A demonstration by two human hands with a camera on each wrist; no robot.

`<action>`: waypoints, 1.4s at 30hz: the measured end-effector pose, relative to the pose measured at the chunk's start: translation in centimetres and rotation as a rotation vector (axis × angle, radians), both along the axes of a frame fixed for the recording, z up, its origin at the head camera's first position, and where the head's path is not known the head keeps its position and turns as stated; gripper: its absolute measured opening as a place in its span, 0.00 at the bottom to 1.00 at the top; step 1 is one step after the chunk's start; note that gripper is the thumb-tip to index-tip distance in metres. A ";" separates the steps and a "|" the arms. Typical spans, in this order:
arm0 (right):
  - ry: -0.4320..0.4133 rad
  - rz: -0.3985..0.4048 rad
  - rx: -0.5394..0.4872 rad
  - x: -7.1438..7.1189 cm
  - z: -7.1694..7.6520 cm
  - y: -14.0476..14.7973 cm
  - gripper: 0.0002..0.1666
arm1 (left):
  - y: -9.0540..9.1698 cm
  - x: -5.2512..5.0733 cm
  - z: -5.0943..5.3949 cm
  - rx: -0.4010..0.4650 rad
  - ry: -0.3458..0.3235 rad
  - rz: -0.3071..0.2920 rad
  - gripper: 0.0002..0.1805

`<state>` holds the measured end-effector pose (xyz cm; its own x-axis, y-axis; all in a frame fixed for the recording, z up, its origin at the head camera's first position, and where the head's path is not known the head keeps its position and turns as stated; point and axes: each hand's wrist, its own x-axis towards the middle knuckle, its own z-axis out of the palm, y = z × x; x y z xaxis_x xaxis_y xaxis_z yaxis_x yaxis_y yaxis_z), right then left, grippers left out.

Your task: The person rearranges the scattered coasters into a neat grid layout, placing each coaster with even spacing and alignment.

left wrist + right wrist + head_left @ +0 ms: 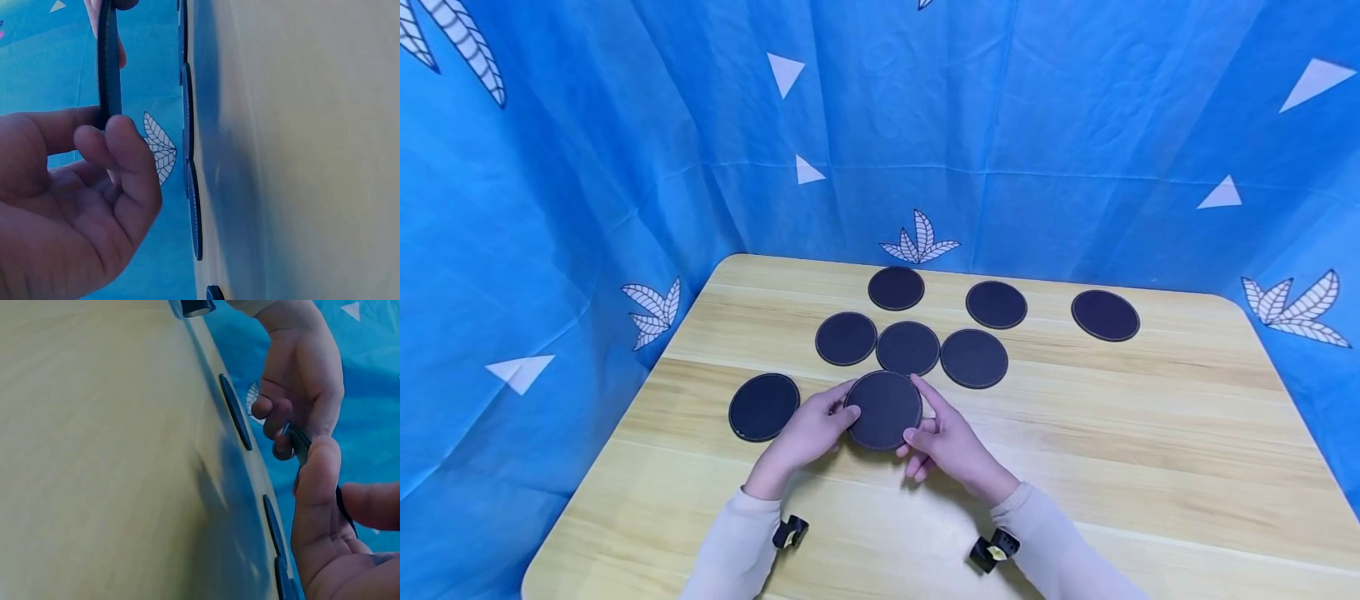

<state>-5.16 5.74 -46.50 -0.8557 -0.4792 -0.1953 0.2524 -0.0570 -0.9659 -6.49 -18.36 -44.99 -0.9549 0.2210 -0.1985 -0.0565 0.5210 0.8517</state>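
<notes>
Both hands hold one round black coaster [883, 408] with a stitched rim, its flat face turned up toward the head camera. My left hand [808, 429] pinches its left edge, thumb on top and fingers beneath. On the opposite edge, my right hand [955, 446] grips it between thumb and fingers. In the left wrist view the held coaster [107, 62] appears edge-on, lifted off the table. The right wrist view shows my right hand [337, 550] in front, covering part of the coaster [300, 445]. A coaster [764, 407] lies just left of my left hand.
Beyond the hands, three coasters lie in a row: left [846, 338], middle [908, 347] and right [974, 358]. Three more, spaced apart, lie farther back, the rightmost one [1105, 315] among them. A blue patterned curtain [895, 108] hangs behind the wooden table [1150, 467].
</notes>
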 end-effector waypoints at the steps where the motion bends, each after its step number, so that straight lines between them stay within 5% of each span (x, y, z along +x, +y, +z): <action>1: -0.002 0.006 -0.008 -0.1 0.1 0.2 0.51 | 0.0 -0.1 0.1 0.029 -0.008 -0.007 0.29; 12: -0.002 0.094 -0.091 -0.3 1.0 1.9 0.54 | -0.1 -0.3 0.5 0.282 -0.124 -0.197 0.33; 25: 0.025 0.066 -0.146 -0.6 1.1 2.7 0.53 | 0.5 -0.4 1.1 0.445 -0.135 -0.291 0.40; 42: 0.021 -0.028 -0.139 -0.6 1.6 3.0 0.52 | 1.9 -0.7 1.4 0.503 -0.117 -0.197 0.40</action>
<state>-5.80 8.75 -44.86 -0.8724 -0.4762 -0.1106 0.2288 -0.1978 -0.9532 -7.14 -16.41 -43.59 -0.8638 0.4882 -0.1245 -0.1082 0.0616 0.9922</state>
